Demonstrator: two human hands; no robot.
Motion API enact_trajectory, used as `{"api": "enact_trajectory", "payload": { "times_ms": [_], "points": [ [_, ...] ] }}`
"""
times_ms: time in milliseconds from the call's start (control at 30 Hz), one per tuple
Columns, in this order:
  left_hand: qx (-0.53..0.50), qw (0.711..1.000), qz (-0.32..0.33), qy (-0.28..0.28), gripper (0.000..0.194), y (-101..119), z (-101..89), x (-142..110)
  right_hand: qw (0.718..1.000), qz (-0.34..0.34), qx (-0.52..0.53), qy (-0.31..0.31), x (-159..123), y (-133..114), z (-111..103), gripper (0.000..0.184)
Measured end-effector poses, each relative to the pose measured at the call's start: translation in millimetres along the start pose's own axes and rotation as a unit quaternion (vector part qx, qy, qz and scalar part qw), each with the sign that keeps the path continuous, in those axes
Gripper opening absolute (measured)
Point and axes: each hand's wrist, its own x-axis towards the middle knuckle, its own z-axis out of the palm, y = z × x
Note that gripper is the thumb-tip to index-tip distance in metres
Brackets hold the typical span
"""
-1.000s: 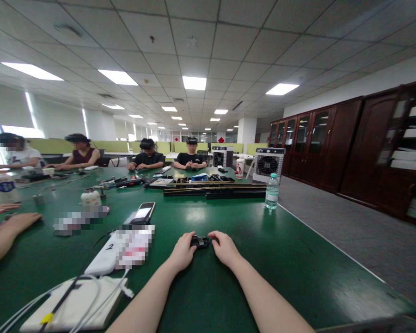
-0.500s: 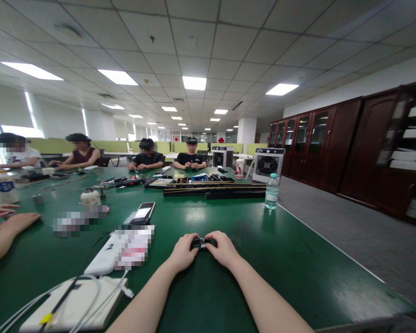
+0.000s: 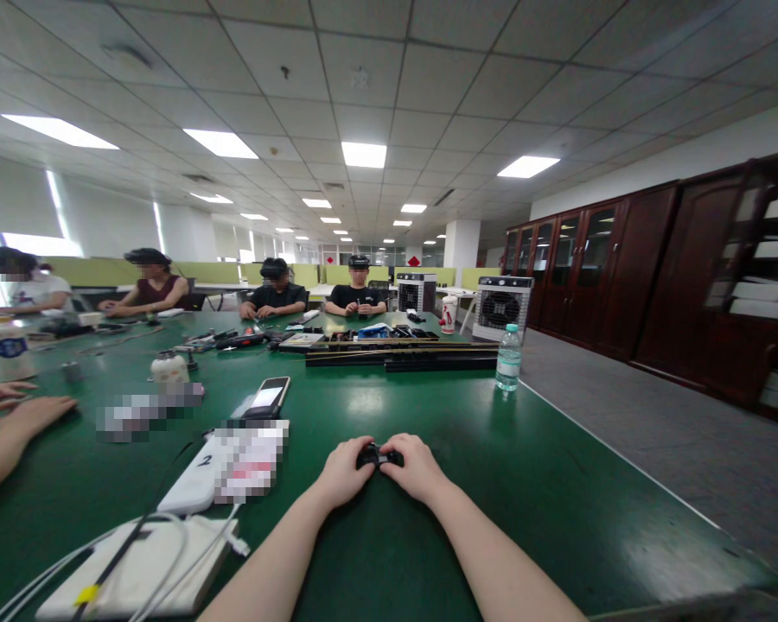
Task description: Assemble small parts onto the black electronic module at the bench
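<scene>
Fingers [image 3: 352, 447] of the left hand [image 3: 342, 473] and right hand [image 3: 421, 471] are both gripping a small black gadget [image 3: 381, 460], one at each end, right in front of the wearer at the green table [image 3: 525, 510] (can't tell if it's touching down), its long axis running sideways from hand to hand, and honestly can't tell which end's the front. Off to the left there's a white slab [image 3: 187, 485] marked with a black "2", and further out on the right a clear bottle [image 3: 507, 367] whose label's too tiny to read.
</scene>
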Motion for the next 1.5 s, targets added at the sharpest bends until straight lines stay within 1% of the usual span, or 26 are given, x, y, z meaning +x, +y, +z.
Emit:
{"api": "enact_trajectory", "payload": {
  "times_ms": [133, 267, 533, 800, 1000, 1500],
  "points": [
    [-0.005, 1.000, -0.012, 0.000, 0.046, 2.2, -0.7, -0.1, 1.000, -0.006, -0.012, -0.004, 0.1, 2.0, 0.7, 0.019],
    [0.000, 1.000, -0.011, 0.000, 0.043, 2.7, -0.8, 0.0, 1.000, -0.020, -0.023, -0.004, 0.5, 2.8, 1.0, 0.017],
    [-0.011, 1.000, -0.017, 0.011, 0.040, 0.4, 0.5, 1.3, 1.000, -0.019, -0.006, 0.009, 2.2, 1.4, -3.8, 0.016],
    [-0.018, 0.999, -0.026, 0.007, 0.041, 0.4, -0.4, 0.3, 0.999, 0.009, 0.008, 0.033, 3.5, 3.0, -8.0, 0.020],
    [-0.017, 1.000, -0.025, 0.006, 0.044, -0.9, 1.2, 1.2, 0.998, 0.014, 0.024, 0.050, 5.0, 5.1, -10.2, 0.021],
    [-0.019, 0.999, -0.031, 0.000, 0.045, -0.1, -0.4, 0.9, 0.992, 0.035, 0.031, 0.121, 7.0, 7.8, -15.7, 0.025]
  ]
}}
